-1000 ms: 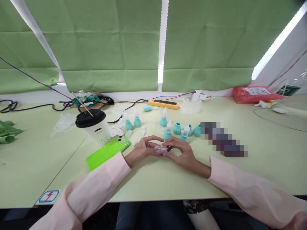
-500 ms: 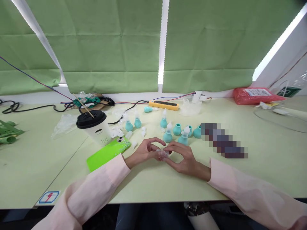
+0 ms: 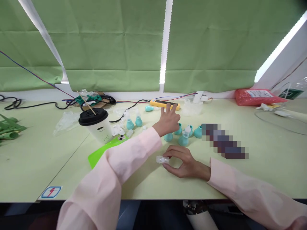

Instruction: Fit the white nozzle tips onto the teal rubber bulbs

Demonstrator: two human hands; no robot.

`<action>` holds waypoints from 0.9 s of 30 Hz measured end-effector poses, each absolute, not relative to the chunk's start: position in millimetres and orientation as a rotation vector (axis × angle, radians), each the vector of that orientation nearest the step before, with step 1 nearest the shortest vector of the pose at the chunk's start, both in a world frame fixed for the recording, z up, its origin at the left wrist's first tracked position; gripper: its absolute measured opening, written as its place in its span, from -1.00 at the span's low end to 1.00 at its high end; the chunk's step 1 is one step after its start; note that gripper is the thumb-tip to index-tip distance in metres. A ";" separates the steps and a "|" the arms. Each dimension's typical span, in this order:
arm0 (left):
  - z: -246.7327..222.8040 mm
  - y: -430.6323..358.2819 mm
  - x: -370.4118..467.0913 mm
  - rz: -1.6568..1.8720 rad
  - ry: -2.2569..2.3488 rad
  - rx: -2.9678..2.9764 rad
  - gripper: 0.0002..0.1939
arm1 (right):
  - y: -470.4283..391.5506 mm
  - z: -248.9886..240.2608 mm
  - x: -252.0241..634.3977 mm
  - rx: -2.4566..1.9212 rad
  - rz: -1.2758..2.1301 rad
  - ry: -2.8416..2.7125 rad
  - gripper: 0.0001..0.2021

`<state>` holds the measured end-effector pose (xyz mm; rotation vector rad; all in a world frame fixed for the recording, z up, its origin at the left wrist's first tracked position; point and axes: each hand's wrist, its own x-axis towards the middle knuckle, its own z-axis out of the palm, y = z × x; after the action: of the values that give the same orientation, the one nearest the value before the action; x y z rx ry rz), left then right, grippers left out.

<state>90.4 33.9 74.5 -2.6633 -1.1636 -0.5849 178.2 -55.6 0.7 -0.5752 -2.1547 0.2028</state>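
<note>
My right hand (image 3: 185, 161), low over the front of the table, pinches a small clear plastic piece (image 3: 159, 159) between thumb and fingertips. Farther forward is my left hand (image 3: 168, 121), its visible fingers apart and stretched away from me; the thumb is hidden. It hovers over the teal squeeze bulbs and covers at least one. Just right of it stand an open-topped bulb (image 3: 178, 129) and another bulb with a clear tip (image 3: 183, 140). A bulb (image 3: 168, 137) shows partly below the left hand. Two more tipped bulbs, one nearer (image 3: 129, 124) and one farther (image 3: 138, 121), stand to the left.
A paper cup (image 3: 98, 127) with a black lid and a stick stands left, behind a bright green phone case (image 3: 100, 153). A yellow power strip (image 3: 155, 103) lies at the back, near cables. A red package (image 3: 259, 97) sits back right. A pixelated patch (image 3: 223, 140) hides something.
My left hand has left the clear piece and moved forward over the bulbs, opening its fingers. My right hand stays near the same place, keeping the piece.
</note>
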 end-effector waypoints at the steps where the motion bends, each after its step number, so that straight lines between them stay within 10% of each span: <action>1: 74.4 38.9 97.7 -0.467 -1.208 -2.684 -0.83 | -55.7 0.6 178.5 -0.573 0.208 -2.162 -0.84; 17: 70.3 56.0 117.7 -0.496 -1.371 -2.936 -0.79 | -55.6 -1.7 179.5 -0.565 0.187 -2.189 -0.84; 27: 123.5 49.6 64.9 -2.671 -1.199 -2.930 -0.73 | -57.2 1.8 179.9 -0.599 0.217 -2.141 -0.84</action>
<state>64.9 49.6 123.5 -2.9302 -1.1989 -2.6715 179.9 -57.2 1.8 -0.5991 -2.1414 0.2171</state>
